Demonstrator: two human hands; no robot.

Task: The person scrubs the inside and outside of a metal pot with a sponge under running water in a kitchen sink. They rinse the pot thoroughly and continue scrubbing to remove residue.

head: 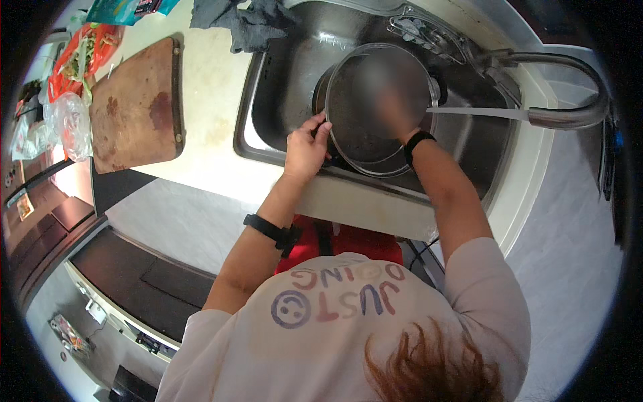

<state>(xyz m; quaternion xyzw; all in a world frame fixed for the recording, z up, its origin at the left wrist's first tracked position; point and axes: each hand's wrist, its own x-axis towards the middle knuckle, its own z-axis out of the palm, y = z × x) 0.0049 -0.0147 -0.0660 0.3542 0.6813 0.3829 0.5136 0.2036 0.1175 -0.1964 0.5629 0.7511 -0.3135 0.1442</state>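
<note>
My left hand [307, 148] pinches the rim of a round, clear lid [346, 135], apparently glass, between thumb and fingers. The lid is tilted over the sink basin [296, 65]. Under it sits a dark round pan [319, 93], mostly covered. My right hand [397, 115] reaches over the middle of the lid; a blurred patch hides its fingers and anything in them. From the faucet spout [567, 118] at the right, a stream of water [477, 111] runs toward the lid.
A wire rack [427, 32] hangs at the sink's back edge. Grey cloth [246, 20] drapes over the sink's left rim. On the counter [216, 110] at left stand a stained wooden cutting board [135, 110], a red plastic bag [80, 65] with food scraps and a clear plastic bag [73, 125].
</note>
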